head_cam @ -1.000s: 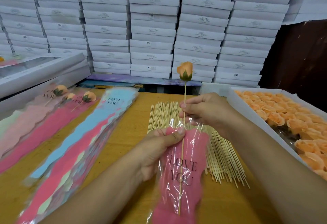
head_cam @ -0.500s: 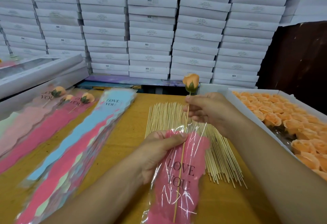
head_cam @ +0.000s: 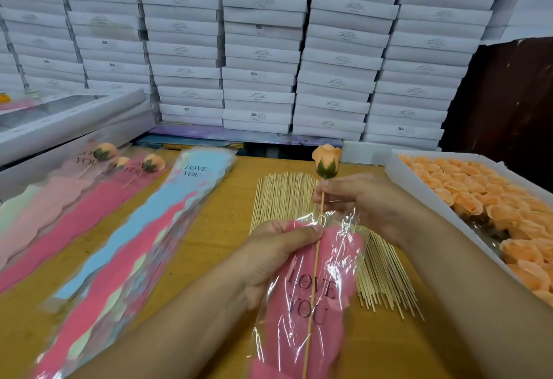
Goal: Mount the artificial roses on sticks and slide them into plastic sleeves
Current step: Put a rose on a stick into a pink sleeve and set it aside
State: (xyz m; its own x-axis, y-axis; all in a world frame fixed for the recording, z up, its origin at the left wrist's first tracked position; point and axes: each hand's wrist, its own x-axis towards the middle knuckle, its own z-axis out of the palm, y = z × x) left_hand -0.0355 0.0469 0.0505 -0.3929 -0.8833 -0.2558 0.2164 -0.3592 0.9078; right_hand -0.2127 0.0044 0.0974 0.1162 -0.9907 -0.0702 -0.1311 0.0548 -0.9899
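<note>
Right hand (head_cam: 359,199) pinches the stick (head_cam: 314,271) just under the rose (head_cam: 326,160); left hand (head_cam: 275,256) grips the sleeve (head_cam: 302,313) mouth open so you can feed it. Stick's mostly inside, rose above.

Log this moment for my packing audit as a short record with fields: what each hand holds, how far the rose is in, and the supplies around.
left hand: grips the mouth of the pink LOVE YOU sleeve
right hand: pinches the stick just under the orange rose
insertion: stick inside the sleeve, rose head above its mouth
spare sticks: bundle on the wooden table
loose roses: white tray, far right
empty sleeves: stack at left
finished roses: far left, sleeved
</note>
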